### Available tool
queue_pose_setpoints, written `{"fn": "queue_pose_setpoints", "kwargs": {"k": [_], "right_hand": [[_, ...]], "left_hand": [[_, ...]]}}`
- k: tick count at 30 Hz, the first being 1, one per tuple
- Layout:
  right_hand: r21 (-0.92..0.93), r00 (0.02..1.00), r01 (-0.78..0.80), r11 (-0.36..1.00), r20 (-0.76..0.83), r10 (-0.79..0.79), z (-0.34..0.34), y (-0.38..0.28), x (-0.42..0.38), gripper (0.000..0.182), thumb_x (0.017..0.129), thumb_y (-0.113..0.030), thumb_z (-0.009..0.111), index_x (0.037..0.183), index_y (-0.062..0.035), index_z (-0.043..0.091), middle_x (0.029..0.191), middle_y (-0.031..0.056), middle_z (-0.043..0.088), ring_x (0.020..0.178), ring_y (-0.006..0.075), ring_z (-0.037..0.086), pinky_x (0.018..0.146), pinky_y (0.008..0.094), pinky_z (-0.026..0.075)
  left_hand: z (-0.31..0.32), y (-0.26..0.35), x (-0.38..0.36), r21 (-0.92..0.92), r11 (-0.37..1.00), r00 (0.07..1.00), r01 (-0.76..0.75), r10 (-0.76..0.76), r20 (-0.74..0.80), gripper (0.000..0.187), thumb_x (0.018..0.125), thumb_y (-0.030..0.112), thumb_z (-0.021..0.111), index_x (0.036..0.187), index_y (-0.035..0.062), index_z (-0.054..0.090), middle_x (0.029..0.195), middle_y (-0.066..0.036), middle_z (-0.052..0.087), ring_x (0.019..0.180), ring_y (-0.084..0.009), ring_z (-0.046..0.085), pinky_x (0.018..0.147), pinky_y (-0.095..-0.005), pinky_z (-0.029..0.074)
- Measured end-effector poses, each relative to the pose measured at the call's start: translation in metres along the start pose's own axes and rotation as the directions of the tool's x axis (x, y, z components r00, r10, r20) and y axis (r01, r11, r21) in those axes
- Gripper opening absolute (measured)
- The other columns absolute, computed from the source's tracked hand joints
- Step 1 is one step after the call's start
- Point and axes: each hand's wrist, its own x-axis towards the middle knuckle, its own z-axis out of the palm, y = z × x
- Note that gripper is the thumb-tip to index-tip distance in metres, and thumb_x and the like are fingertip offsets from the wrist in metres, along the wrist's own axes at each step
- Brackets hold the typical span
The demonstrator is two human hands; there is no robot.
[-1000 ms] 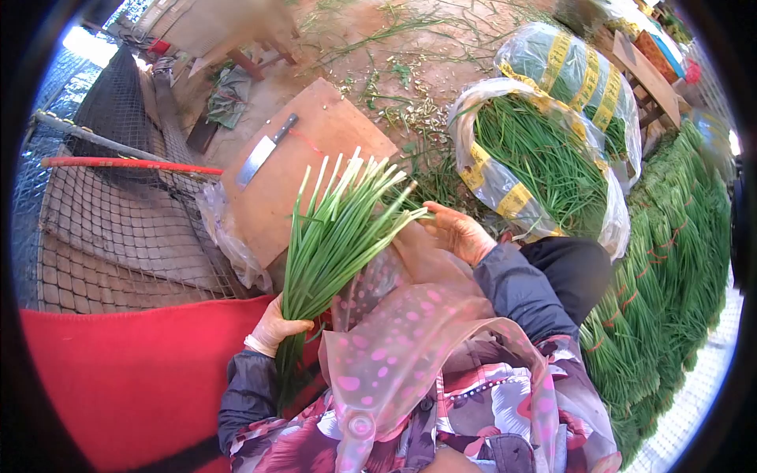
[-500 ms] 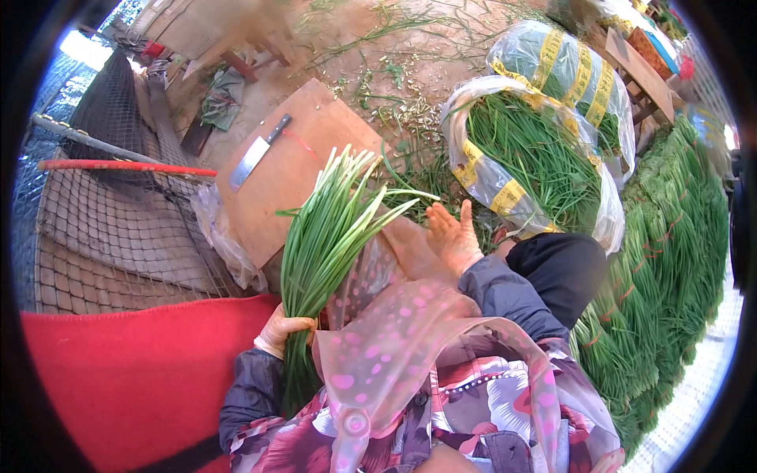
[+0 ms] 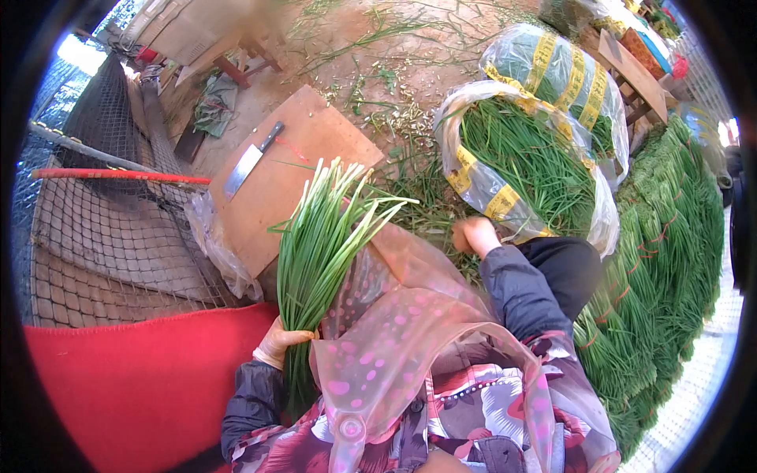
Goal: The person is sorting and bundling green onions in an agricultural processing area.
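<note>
The left hand (image 3: 278, 342) is reaching forward from a dark sleeve at the lower left, its fingers and thumb closing around the lower part of a bundle of long green stalks (image 3: 315, 252). The thumb is pointing right across the front of the bundle. The stalks are rising from this grip and fanning out above the hand, their pale ends spreading over the near right part of a brown board (image 3: 298, 185), while their darker green ends are hanging below the hand. A cleaver (image 3: 252, 162) is lying on the board, its blade pointing down and left.

Right of the bundle and well apart from it, the right hand (image 3: 475, 236) is extending from the other sleeve near the plant litter on the ground, its back showing. The fingers are bending down and partly hidden, so how far they are opening and whether they are holding anything cannot be told.

Just beyond the right hand, an open clear plastic bag (image 3: 501, 203) with yellow printed bands is holding loose green stalks. Behind it, a second banded bag (image 3: 544, 59) is also containing greens. At the far right, tied green bunches (image 3: 662, 260) are lying in a long pile.
</note>
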Motion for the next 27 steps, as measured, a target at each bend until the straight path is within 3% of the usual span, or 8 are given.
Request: {"fn": "queue_pose_setpoints", "kwargs": {"k": [3, 5, 10, 16, 19, 21, 25, 27], "right_hand": [[0.542, 0.999, 0.014, 0.840, 0.036, -0.040, 0.007, -0.038, 0.000, 0.061, 0.089, -0.049, 0.052, 0.135, -0.0089, 0.050, 0.127, 0.0199, 0.057, 0.120, 0.0298, 0.053, 0.100, 0.0366, 0.041], [0.991, 0.987, -0.114, -0.071, 0.105, -0.118, -0.014, -0.096, 0.006, 0.078, 0.085, -0.065, 0.051, 0.141, -0.0115, 0.041, 0.141, 0.0145, 0.046, 0.134, 0.0316, 0.037, 0.106, 0.0446, 0.033], [0.861, 0.989, 0.020, -0.508, -0.091, -0.116, -0.043, -0.143, 0.079, 0.044, 0.093, -0.045, 0.051, 0.115, -0.0071, 0.056, 0.114, 0.0077, 0.061, 0.109, 0.0277, 0.056, 0.088, 0.0491, 0.046], [0.556, 0.787, 0.617, -0.558, -0.435, 0.437, -0.179, -0.074, 0.061, 0.036, 0.100, -0.033, 0.040, 0.101, -0.0026, 0.059, 0.100, 0.0127, 0.064, 0.092, 0.0281, 0.062, 0.082, 0.0473, 0.051], [0.487, 0.371, 0.873, -0.025, -0.628, 0.684, -0.266, 0.015, -0.004, 0.033, 0.098, -0.034, 0.047, 0.095, -0.0048, 0.063, 0.078, 0.0077, 0.060, 0.073, 0.0190, 0.057, 0.066, 0.0355, 0.049], [0.596, 0.258, 0.749, 0.289, -0.664, 0.702, -0.283, 0.030, -0.057, 0.032, 0.095, -0.035, 0.052, 0.101, -0.0070, 0.067, 0.073, 0.0020, 0.055, 0.063, 0.0131, 0.048, 0.058, 0.0308, 0.041], [0.869, 0.897, 0.174, 0.463, -0.334, 0.290, -0.174, -0.066, -0.081, 0.061, 0.089, -0.060, 0.043, 0.115, -0.0087, 0.064, 0.088, 0.0028, 0.065, 0.066, 0.0137, 0.048, 0.060, 0.0328, 0.038], [0.973, 0.975, -0.215, -0.085, 0.209, -0.077, -0.088, -0.093, -0.045, 0.051, 0.089, -0.048, 0.056, 0.122, -0.0093, 0.058, 0.112, 0.0090, 0.063, 0.095, 0.0248, 0.059, 0.081, 0.0373, 0.045]], "left_hand": [[-0.005, -0.008, 0.005, 0.001, 1.000, 0.999, -0.018, 0.018, 0.030, 0.055, 0.067, 0.010, 0.076, 0.118, -0.0007, 0.058, 0.102, -0.009, 0.066, 0.083, -0.0164, 0.062, 0.076, -0.0298, 0.049], [-0.008, -0.009, 0.008, 0.058, 0.998, 1.000, 0.024, -0.024, -0.012, 0.056, 0.066, 0.007, 0.077, 0.119, -0.0004, 0.058, 0.108, -0.009, 0.065, 0.090, -0.0167, 0.063, 0.081, -0.0303, 0.049], [0.003, -0.014, 0.008, 0.133, 0.988, 0.990, -0.074, 0.089, -0.111, 0.062, 0.066, 0.000, 0.077, 0.124, 0.0011, 0.054, 0.115, -0.009, 0.064, 0.104, -0.0171, 0.060, 0.090, -0.0315, 0.047], [-0.002, -0.036, 0.020, 0.155, 0.975, 0.974, -0.162, 0.183, -0.135, 0.072, 0.065, -0.001, 0.078, 0.130, 0.0023, 0.048, 0.118, -0.007, 0.062, 0.106, -0.0160, 0.058, 0.095, -0.0320, 0.045], [-0.002, -0.044, 0.021, 0.122, 0.972, 0.961, -0.200, 0.219, -0.167, 0.070, 0.065, 0.000, 0.078, 0.129, 0.0021, 0.049, 0.116, -0.005, 0.062, 0.105, -0.0157, 0.058, 0.094, -0.0315, 0.045], [-0.005, -0.046, 0.020, 0.070, 0.984, 0.968, -0.163, 0.173, -0.181, 0.069, 0.064, -0.001, 0.078, 0.128, 0.0019, 0.050, 0.117, -0.005, 0.062, 0.105, -0.0157, 0.058, 0.092, -0.0315, 0.046], [0.022, -0.025, 0.020, 0.009, 0.967, 0.951, -0.256, 0.254, -0.174, 0.060, 0.066, -0.003, 0.074, 0.123, 0.0015, 0.053, 0.105, -0.007, 0.065, 0.093, -0.0174, 0.063, 0.083, -0.0321, 0.050], [0.038, -0.009, 0.012, -0.008, 0.966, 0.951, -0.260, 0.255, -0.176, 0.055, 0.068, -0.004, 0.072, 0.120, 0.0014, 0.054, 0.101, -0.008, 0.065, 0.087, -0.0173, 0.063, 0.078, -0.0313, 0.051]]}}
